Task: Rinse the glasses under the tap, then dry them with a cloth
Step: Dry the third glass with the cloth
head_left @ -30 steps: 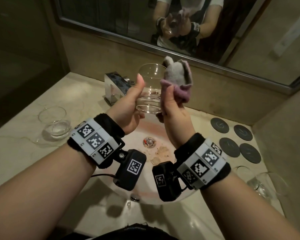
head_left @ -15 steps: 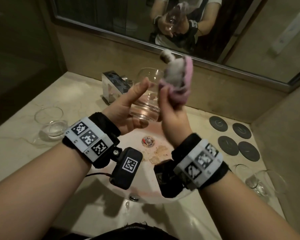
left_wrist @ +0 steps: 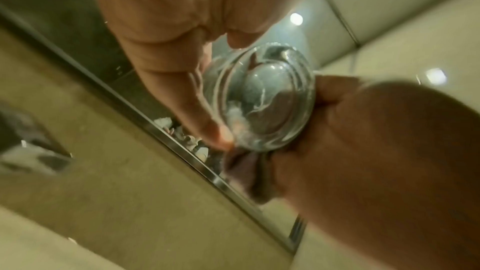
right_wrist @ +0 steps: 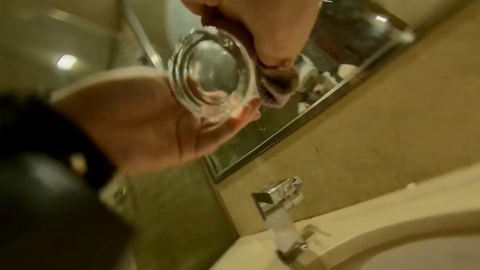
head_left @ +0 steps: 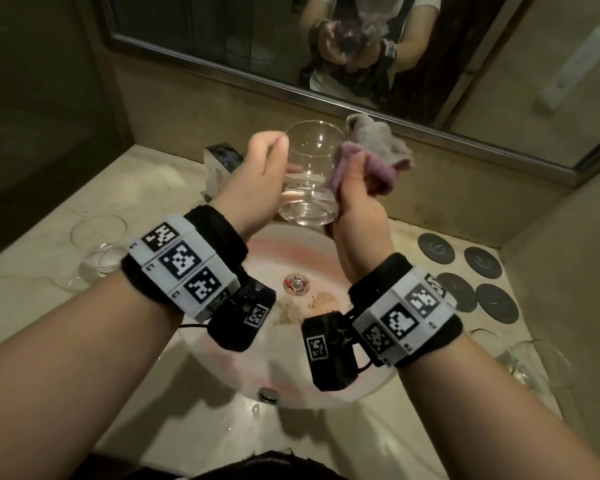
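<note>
The left hand (head_left: 257, 181) is cradling a clear glass (head_left: 310, 174) above the sink (head_left: 222, 362), fingers curling under and around its lower wall, thumb lifted off near the rim. The right hand (head_left: 355, 202) is pinching a bunched pink-grey cloth (head_left: 371, 150) and pressing it against the glass's right side. From the left wrist view the thick base of the glass (left_wrist: 262, 98) is facing the lens, with the cloth (left_wrist: 246, 174) showing beside it.

The tabletop (head_left: 42, 299) is pale marble. A second glass (head_left: 97, 244) is standing on it at the left, another glass (head_left: 534, 362) is sitting at the right edge, and four dark coasters (head_left: 465, 275) are lying beyond it. A chrome tap (right_wrist: 280, 202) is sitting behind the basin, under a framed mirror (head_left: 222, 29).

Both wrist views are blurred, and the left fingertips are hidden behind the glass.
</note>
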Demonstrator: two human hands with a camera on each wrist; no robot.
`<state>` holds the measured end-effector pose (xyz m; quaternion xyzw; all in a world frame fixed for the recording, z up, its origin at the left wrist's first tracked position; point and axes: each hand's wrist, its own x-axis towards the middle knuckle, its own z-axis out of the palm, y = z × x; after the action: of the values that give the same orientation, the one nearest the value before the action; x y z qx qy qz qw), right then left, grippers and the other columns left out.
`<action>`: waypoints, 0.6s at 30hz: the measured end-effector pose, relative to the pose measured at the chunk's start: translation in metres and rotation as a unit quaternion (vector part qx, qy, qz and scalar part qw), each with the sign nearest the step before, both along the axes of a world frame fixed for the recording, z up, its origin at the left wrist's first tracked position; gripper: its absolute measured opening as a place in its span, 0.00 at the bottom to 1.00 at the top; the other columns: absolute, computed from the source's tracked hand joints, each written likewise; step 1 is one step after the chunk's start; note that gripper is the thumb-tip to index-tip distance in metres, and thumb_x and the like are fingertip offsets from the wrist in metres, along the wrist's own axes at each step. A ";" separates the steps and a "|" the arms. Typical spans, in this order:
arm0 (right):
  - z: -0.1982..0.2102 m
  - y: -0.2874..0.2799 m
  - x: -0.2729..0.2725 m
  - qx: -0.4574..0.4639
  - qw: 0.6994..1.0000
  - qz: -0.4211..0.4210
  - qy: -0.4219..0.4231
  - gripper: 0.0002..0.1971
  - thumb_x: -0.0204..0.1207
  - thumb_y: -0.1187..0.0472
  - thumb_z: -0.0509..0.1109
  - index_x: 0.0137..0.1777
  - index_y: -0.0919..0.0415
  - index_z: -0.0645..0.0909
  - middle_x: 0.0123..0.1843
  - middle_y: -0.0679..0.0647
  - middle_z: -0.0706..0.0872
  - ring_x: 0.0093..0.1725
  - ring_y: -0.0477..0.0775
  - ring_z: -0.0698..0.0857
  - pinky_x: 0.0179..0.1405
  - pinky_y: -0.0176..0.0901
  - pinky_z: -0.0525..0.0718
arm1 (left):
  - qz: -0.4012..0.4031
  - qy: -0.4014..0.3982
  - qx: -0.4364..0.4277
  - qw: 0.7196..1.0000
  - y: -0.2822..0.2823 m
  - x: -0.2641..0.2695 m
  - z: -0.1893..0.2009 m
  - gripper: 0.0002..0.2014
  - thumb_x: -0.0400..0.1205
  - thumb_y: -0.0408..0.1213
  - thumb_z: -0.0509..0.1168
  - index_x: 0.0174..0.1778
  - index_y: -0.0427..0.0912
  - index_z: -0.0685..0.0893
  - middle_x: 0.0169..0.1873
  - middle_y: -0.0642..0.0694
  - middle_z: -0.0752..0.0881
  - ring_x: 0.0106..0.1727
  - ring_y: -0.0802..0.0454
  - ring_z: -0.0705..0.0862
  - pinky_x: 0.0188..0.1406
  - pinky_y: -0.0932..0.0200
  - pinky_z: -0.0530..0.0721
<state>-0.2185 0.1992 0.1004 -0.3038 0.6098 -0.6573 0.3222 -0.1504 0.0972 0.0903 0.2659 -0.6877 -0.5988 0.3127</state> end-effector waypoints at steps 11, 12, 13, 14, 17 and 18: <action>0.011 0.007 -0.011 -0.038 0.993 0.027 -0.112 0.19 0.85 0.44 0.50 0.57 0.56 0.77 0.53 0.57 0.87 0.54 0.57 0.87 0.63 0.55 0.82 | -0.195 0.118 0.382 0.895 -0.011 0.020 -0.020 0.43 0.54 0.43 0.85 0.66 0.39 0.79 0.60 0.34 0.83 0.53 0.39 0.86 0.54 0.42 0.86; 0.011 0.005 -0.012 -0.037 0.990 0.028 -0.136 0.22 0.86 0.45 0.49 0.61 0.59 0.76 0.57 0.61 0.86 0.56 0.61 0.86 0.65 0.58 0.81 | -0.206 0.128 0.368 0.898 -0.009 0.020 -0.016 0.31 0.59 0.42 0.82 0.58 0.39 0.84 0.54 0.36 0.84 0.51 0.41 0.86 0.55 0.44 0.85; 0.010 0.004 -0.012 -0.037 0.988 0.027 -0.148 0.24 0.86 0.45 0.48 0.64 0.63 0.75 0.59 0.64 0.85 0.57 0.62 0.86 0.65 0.58 0.81 | -0.205 0.125 0.345 0.907 -0.007 0.020 -0.012 0.24 0.64 0.41 0.78 0.55 0.38 0.85 0.51 0.38 0.85 0.48 0.43 0.86 0.54 0.47 0.85; 0.011 0.004 -0.011 -0.037 0.986 0.026 -0.161 0.24 0.86 0.45 0.48 0.63 0.64 0.76 0.56 0.63 0.87 0.55 0.61 0.87 0.62 0.57 0.83 | -0.184 0.114 0.316 0.924 -0.006 0.018 -0.010 0.25 0.67 0.40 0.74 0.60 0.37 0.82 0.51 0.38 0.84 0.48 0.43 0.86 0.52 0.48 0.86; 0.007 0.005 -0.011 -0.033 0.981 0.027 -0.191 0.23 0.86 0.45 0.48 0.54 0.62 0.79 0.47 0.59 0.88 0.49 0.56 0.88 0.59 0.53 0.84 | -0.097 0.105 0.281 0.949 -0.005 0.015 -0.012 0.41 0.67 0.41 0.74 0.75 0.32 0.66 0.58 0.36 0.81 0.52 0.41 0.85 0.51 0.47 0.85; 0.005 0.005 -0.010 -0.025 0.980 0.021 -0.196 0.25 0.86 0.45 0.48 0.54 0.64 0.79 0.48 0.60 0.88 0.50 0.57 0.88 0.60 0.52 0.83 | -0.100 0.102 0.292 0.946 -0.004 0.016 -0.015 0.44 0.65 0.44 0.76 0.75 0.34 0.65 0.60 0.36 0.81 0.53 0.41 0.85 0.52 0.45 0.85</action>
<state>-0.2287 0.2038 0.1055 -0.1902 0.5113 -0.7124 0.4415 -0.1342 0.0936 0.0758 0.2125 -0.4700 -0.8257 0.2283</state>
